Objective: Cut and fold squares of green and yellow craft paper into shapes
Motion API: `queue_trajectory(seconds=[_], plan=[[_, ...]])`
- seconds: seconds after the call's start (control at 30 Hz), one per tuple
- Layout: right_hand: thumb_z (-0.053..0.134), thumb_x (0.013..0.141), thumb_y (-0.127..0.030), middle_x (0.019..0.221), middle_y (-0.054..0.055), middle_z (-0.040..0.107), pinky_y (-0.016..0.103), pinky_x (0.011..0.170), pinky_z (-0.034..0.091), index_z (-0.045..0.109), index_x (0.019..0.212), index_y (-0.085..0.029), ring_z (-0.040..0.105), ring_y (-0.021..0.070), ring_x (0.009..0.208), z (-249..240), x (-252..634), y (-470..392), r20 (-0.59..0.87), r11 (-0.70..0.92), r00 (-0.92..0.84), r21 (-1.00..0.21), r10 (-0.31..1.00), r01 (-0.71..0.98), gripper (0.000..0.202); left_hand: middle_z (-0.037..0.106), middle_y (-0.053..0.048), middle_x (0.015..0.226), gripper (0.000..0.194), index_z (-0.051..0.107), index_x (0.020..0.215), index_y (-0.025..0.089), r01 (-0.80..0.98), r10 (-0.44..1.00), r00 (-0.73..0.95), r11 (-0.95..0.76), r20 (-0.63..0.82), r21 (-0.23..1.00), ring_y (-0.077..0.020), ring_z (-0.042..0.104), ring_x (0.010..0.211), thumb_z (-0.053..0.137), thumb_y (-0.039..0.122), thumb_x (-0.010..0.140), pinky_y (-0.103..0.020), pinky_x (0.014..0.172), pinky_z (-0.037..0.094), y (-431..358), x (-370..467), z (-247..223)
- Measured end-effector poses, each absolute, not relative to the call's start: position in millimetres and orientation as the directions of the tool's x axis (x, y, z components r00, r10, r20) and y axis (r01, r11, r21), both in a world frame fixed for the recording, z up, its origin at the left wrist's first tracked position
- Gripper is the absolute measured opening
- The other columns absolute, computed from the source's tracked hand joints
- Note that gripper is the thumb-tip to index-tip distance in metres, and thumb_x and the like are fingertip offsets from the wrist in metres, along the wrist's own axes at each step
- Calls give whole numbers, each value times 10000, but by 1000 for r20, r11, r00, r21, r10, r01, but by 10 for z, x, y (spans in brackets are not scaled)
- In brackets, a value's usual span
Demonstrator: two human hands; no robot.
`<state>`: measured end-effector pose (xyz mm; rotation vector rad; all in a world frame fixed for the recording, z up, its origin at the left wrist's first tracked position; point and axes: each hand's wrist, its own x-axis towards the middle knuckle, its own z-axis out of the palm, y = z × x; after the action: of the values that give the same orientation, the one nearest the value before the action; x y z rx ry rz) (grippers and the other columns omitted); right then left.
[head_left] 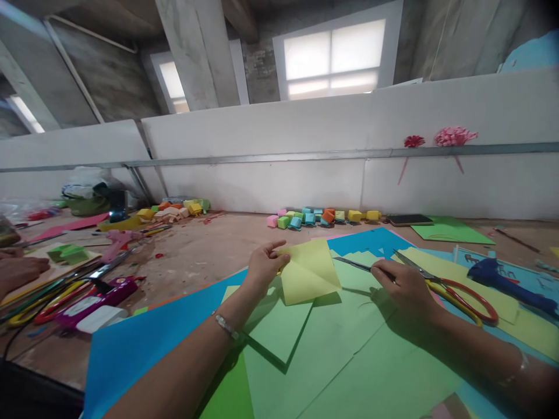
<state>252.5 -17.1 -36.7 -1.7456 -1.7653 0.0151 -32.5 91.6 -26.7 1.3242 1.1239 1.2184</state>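
Observation:
My left hand [264,267] pinches a square of yellow paper [311,272] at its upper left corner and holds it up, with creases showing across it. In my right hand [404,285] is a slim pointed metal tool [353,263], its tip directed left at the paper's right edge. I cannot tell whether the tip touches the paper; the tool's handle is mostly hidden by my fingers. Below both hands lie pale green sheets [345,349] over a large blue sheet [144,343]. Red-and-yellow-handled scissors [463,297] rest just right of my right hand.
Small folded paper cubes [310,219] line the wall. Farther right are a phone [409,220], a green sheet [454,230] and a blue-handled tool [510,285]. At left lie a pink glue gun [117,241], a purple device [98,302] and another person's hand [20,270].

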Motion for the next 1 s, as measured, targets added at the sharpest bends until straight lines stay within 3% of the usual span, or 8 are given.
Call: queue_trajectory(seconds=[0.23,0.33,0.5,0.7,1.0], plan=[[496,868,-386,746,61,686,289,588,386,683,712,-201,602,199,696,-412,2544,-149,475,265,-51,-396,879,879,306,573,43,591,782,628,1177,97,20,994,68,-89,87,996,-124,564,567,836,333,462,-236,551,444,939,-322,-293],[511,875,-383,782,56,698,293,621,415,697,765,-204,610,196,728,-420,2579,-134,515,309,-68,-399,855,863,281,570,44,583,764,634,1166,102,17,994,67,-87,86,996,-127,567,567,835,328,465,-235,546,441,939,-316,-297],[511,887,-374,825,46,707,300,661,426,700,813,-211,618,195,759,-457,2643,-102,560,310,-42,-393,827,866,260,534,65,543,740,642,1154,103,10,995,54,-85,85,996,-122,556,548,832,300,466,-234,541,435,916,-311,-272],[494,904,-376,828,52,703,300,638,413,701,824,-207,617,199,762,-459,2621,-119,544,269,-21,-380,839,885,279,388,124,475,756,633,1160,67,-2,996,32,-88,88,996,-92,483,496,809,288,458,-219,514,422,880,-299,-227],[496,906,-355,811,68,693,300,638,434,707,825,-195,618,202,753,-438,2574,-160,528,306,-107,-305,843,902,277,581,45,579,757,615,1179,70,12,997,38,-74,74,997,-133,581,564,817,277,480,-246,540,475,888,-308,-206]])
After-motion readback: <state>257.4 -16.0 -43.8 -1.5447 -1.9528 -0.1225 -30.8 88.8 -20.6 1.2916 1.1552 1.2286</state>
